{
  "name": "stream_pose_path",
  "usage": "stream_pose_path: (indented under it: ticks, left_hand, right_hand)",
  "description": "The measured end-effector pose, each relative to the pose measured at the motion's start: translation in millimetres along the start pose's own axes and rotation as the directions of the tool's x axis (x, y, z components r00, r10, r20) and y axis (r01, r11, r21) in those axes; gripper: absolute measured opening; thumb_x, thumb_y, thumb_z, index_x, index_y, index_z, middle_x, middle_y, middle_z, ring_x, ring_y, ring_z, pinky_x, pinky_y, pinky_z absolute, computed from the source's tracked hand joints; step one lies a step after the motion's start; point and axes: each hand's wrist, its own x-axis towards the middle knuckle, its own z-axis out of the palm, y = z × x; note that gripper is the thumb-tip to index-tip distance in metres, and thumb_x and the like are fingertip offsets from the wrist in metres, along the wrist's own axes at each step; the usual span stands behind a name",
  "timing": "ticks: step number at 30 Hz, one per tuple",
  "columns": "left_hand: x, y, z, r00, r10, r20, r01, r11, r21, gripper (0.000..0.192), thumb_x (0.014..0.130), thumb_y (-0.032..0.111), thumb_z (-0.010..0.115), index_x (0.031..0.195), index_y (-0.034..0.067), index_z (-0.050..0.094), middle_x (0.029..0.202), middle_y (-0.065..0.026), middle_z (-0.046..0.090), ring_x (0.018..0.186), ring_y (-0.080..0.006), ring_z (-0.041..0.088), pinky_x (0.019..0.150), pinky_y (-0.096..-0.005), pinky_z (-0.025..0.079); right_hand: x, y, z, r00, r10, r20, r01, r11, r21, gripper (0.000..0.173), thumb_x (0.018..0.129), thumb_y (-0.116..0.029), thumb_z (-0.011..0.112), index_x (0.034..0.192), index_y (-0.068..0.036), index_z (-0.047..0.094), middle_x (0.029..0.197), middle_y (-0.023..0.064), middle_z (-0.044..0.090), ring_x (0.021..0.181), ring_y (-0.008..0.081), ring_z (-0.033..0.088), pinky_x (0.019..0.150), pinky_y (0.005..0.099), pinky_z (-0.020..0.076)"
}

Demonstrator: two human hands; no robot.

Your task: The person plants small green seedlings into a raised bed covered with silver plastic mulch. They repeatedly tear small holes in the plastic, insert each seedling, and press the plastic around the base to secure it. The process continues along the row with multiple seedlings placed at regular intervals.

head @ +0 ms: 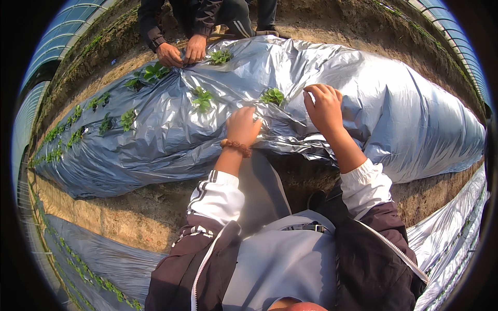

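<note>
A raised bed under silver plastic mulch film (pixel 334 70) runs across the view before me. My left hand (pixel 243 126), with a brown bead bracelet (pixel 235 147) at the wrist, is over the film's near side. It is blurred, its thumb stands away from the fingers, and whether it grips film is unclear. Off to the right, my right hand (pixel 323 109) is raised over the film with loosely bent fingers and nothing visible in it. Between and beyond my hands, a leafy green seedling (pixel 273 96) pokes through the film. Another seedling (pixel 201 99) grows to its left.
Across the bed, a co-worker's hands (pixel 182 52) touch the film near more seedlings (pixel 155 71). Several plants (pixel 76 137) line the bed's left end. Bare soil paths (pixel 116 214) border it. Film-covered rows (pixel 105 248) lie behind me, and greenhouse walls (pixel 451 27) curve along the sides.
</note>
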Motion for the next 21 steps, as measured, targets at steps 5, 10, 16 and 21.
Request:
stream_pose_path:
  ticks: [5, 10, 16, 21]
  left_hand:
    - [-15, 77, 0, 0.891, 0.327, 0.313, -0.324, 0.944, -0.066, 0.055, 0.087, 0.040, 0.084, 0.132, 0.010, 0.068, 0.126, -0.0095, 0.070, 0.123, -0.0314, 0.064, 0.102, -0.0487, 0.049]
    - [-28, 157, 66, 0.795, 0.275, 0.541, -0.488, 0.820, 0.300, 0.130, 0.070, 0.052, 0.096, 0.171, 0.017, 0.023, 0.175, -0.0147, 0.024, 0.161, -0.0414, 0.023, 0.122, -0.0713, 0.027]
    - [-28, 146, 105, 0.872, 0.238, 0.427, -0.354, 0.910, 0.215, 0.067, 0.095, 0.018, 0.074, 0.157, 0.017, 0.049, 0.163, -0.0125, 0.044, 0.151, -0.0394, 0.041, 0.110, -0.0590, 0.046]
    - [-29, 141, 116, 0.876, 0.358, 0.323, -0.429, 0.885, 0.181, 0.033, 0.090, 0.013, 0.072, 0.123, 0.013, 0.074, 0.150, -0.0099, 0.059, 0.148, -0.0358, 0.046, 0.112, -0.0549, 0.046]
  right_hand:
    - [-73, 27, -83, 0.988, 0.054, 0.144, -0.046, 0.997, -0.053, 0.010, 0.095, -0.017, 0.072, 0.099, -0.010, 0.077, 0.100, 0.0060, 0.075, 0.103, 0.0284, 0.070, 0.094, 0.0445, 0.0500]
    - [-144, 51, -127, 0.926, 0.213, 0.313, -0.162, 0.970, -0.179, 0.019, 0.094, -0.023, 0.074, 0.103, -0.007, 0.077, 0.105, 0.0112, 0.075, 0.102, 0.0355, 0.071, 0.094, 0.0465, 0.0544]
    - [-188, 49, -106, 0.860, 0.264, 0.437, -0.131, 0.942, -0.310, 0.058, 0.085, -0.029, 0.084, 0.137, -0.014, 0.066, 0.140, 0.0084, 0.064, 0.127, 0.0314, 0.061, 0.105, 0.0474, 0.0482]
    - [-199, 52, -58, 0.910, 0.224, 0.350, -0.101, 0.936, -0.337, 0.097, 0.077, -0.032, 0.092, 0.161, -0.022, 0.044, 0.164, 0.0040, 0.044, 0.151, 0.0289, 0.041, 0.120, 0.0499, 0.0343]
